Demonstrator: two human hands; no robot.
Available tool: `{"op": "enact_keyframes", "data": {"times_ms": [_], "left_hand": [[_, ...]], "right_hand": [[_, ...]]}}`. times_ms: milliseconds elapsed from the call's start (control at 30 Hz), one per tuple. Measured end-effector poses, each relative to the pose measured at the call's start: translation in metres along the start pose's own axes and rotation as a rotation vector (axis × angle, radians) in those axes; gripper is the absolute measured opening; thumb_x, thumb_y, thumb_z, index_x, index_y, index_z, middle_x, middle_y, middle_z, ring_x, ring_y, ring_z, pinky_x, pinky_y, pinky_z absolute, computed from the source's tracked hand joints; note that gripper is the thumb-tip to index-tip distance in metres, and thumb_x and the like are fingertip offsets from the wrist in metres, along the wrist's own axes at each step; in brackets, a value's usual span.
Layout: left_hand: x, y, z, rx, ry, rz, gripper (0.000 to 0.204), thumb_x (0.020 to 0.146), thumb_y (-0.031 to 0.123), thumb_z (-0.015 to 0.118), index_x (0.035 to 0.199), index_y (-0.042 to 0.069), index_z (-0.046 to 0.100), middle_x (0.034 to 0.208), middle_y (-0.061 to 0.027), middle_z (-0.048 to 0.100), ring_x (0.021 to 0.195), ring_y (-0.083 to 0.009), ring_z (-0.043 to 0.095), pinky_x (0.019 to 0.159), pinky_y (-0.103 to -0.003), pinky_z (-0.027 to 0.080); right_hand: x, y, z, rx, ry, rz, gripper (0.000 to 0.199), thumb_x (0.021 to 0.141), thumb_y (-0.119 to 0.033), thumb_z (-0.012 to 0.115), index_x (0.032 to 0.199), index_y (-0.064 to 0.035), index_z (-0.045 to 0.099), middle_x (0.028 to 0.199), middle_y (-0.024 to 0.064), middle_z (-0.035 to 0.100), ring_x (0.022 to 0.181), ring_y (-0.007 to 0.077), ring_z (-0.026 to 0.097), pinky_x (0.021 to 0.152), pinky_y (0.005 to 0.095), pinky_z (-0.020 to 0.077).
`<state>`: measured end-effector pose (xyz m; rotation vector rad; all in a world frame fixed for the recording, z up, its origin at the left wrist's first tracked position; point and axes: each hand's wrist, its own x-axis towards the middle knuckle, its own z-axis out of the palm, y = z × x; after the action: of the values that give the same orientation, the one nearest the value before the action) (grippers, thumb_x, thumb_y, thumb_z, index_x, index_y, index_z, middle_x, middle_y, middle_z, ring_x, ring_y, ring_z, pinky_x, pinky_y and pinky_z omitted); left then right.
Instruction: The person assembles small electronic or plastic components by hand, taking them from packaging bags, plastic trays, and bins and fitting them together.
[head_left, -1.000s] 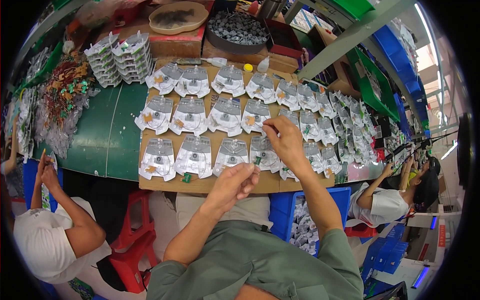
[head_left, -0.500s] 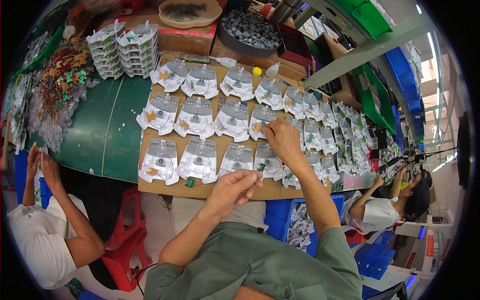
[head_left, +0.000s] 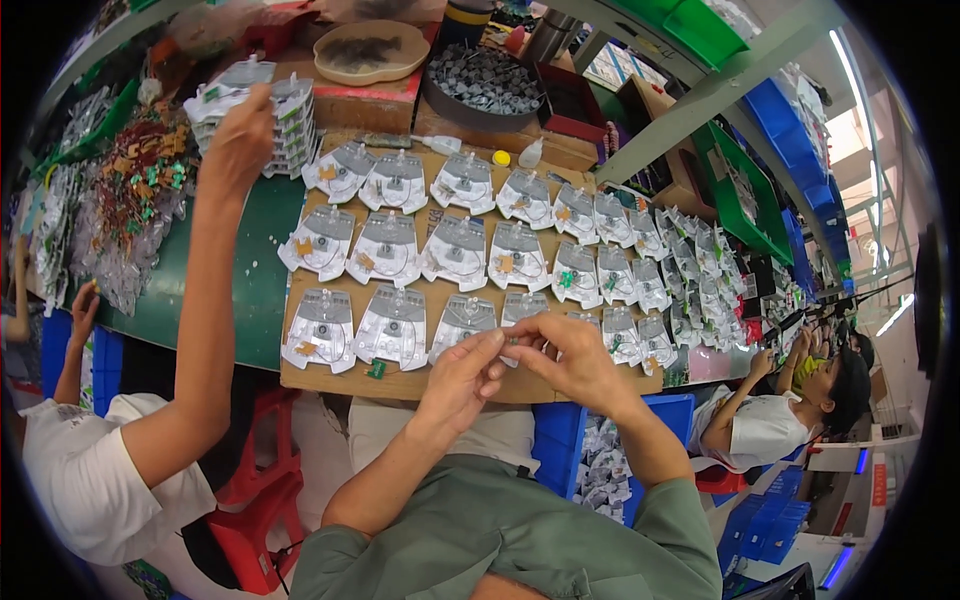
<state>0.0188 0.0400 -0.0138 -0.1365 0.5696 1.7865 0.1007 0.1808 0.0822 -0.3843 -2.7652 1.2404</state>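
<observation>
My left hand and my right hand meet fingertip to fingertip at the near edge of a brown cardboard board. Together they pinch a small pale piece, too small to make out. It is held just in front of a clear plastic blister pack in the nearest row. Three rows of similar blister packs cover the board, some holding small orange or green parts. A loose green part lies near the board's front edge.
On my left, a co-worker's hand reaches a stack of blister packs on the green table. Behind stand a round tray of dark parts and a beige dish. A blue bin sits below; another person sits right.
My right hand has drawn back from the middle row to the near edge and met my left hand. The co-worker's arm has risen to the stack at the back left.
</observation>
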Motion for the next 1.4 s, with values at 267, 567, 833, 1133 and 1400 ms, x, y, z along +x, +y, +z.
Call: {"op": "enact_keyframes", "data": {"times_ms": [267,567,833,1133,1400], "left_hand": [[0.013,0.000,0.004,-0.039,0.002,0.038,0.023,0.097,0.017,0.059,0.110,-0.001,0.061,0.090,-0.0019,0.060,0.070,-0.0051,0.050,0.052,-0.018,0.039],[0.010,0.025,0.013,-0.023,-0.112,0.006,0.033,0.095,0.002,0.050,0.127,-0.006,0.051,0.114,-0.0149,0.061,0.100,-0.0217,0.061,0.083,-0.031,0.052],[0.009,0.028,-0.004,0.043,-0.222,-0.062,0.031,0.098,0.005,0.048,0.128,-0.003,0.052,0.113,-0.0111,0.061,0.098,-0.0183,0.062,0.080,-0.028,0.051],[0.016,0.044,0.018,0.246,-0.197,-0.048,0.030,0.100,0.011,0.050,0.126,-0.001,0.054,0.103,-0.0067,0.063,0.075,-0.0073,0.056,0.059,-0.020,0.045],[0.038,0.065,0.037,0.471,-0.185,0.046,0.029,0.099,0.008,0.047,0.125,-0.003,0.053,0.100,-0.0068,0.063,0.069,-0.0069,0.054,0.053,-0.018,0.042]], "right_hand": [[0.010,0.018,-0.001,0.019,0.071,-0.056,0.015,0.083,-0.005,0.070,0.097,-0.0003,0.067,0.083,0.0072,0.067,0.070,0.0143,0.063,0.061,0.0266,0.0495],[0.134,0.121,-0.036,-0.465,0.444,0.085,0.016,0.082,-0.013,0.068,0.091,-0.0001,0.068,0.085,0.0140,0.069,0.074,0.0270,0.067,0.066,0.0366,0.0512],[0.150,0.136,-0.027,-0.557,0.332,0.190,0.014,0.083,-0.011,0.065,0.091,0.0005,0.066,0.085,0.0163,0.070,0.069,0.0295,0.068,0.064,0.0385,0.0523],[0.138,0.143,-0.022,0.236,0.232,0.189,0.018,0.095,-0.012,0.057,0.106,0.0018,0.057,0.088,0.0067,0.069,0.063,0.0079,0.061,0.052,0.0217,0.0436],[0.132,0.137,-0.032,0.214,0.262,0.157,0.019,0.095,-0.016,0.058,0.106,-0.0005,0.059,0.088,0.0029,0.070,0.064,0.0062,0.060,0.051,0.0214,0.0424]]}}
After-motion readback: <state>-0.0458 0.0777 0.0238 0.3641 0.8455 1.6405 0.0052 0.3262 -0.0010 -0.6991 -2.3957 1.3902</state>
